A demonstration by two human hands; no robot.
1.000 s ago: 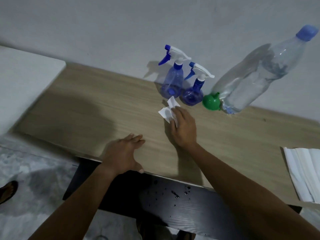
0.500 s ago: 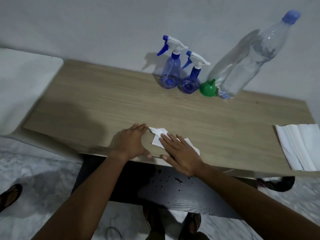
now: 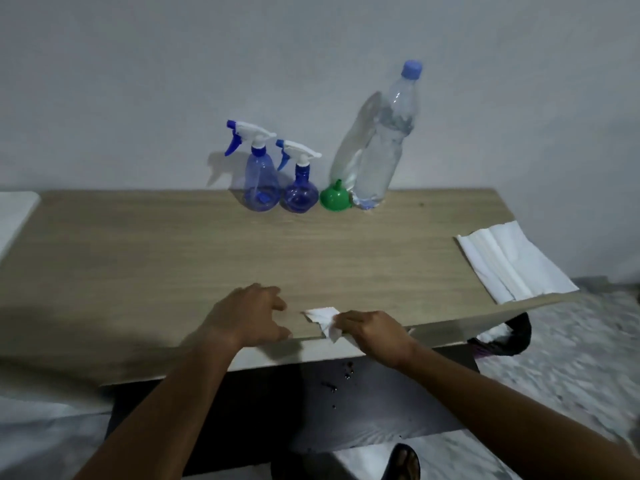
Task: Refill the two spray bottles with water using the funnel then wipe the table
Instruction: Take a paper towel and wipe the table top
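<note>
Two blue spray bottles, a taller one [image 3: 260, 181] and a rounder one [image 3: 300, 188], stand at the back of the wooden table [image 3: 173, 258] by the wall. A green funnel [image 3: 335, 198] lies beside them, next to a tall clear water bottle [image 3: 384, 143] with a blue cap. My right hand [image 3: 374, 332] grips a crumpled white tissue [image 3: 323, 318] at the table's front edge. To the left of the tissue, my left hand [image 3: 249, 315] rests on the same edge, fingers curled, holding nothing.
A stack of white paper napkins [image 3: 512, 261] lies on the table's right end. Below the edge is a dark lower shelf [image 3: 363, 403] with water drops. A black bag [image 3: 509, 336] hangs at the right. A sandalled foot [image 3: 401, 462] is on the floor.
My right hand has dragged the tissue from beside the spray bottles to the front edge and bunched it up there. The camera has tilted up.
</note>
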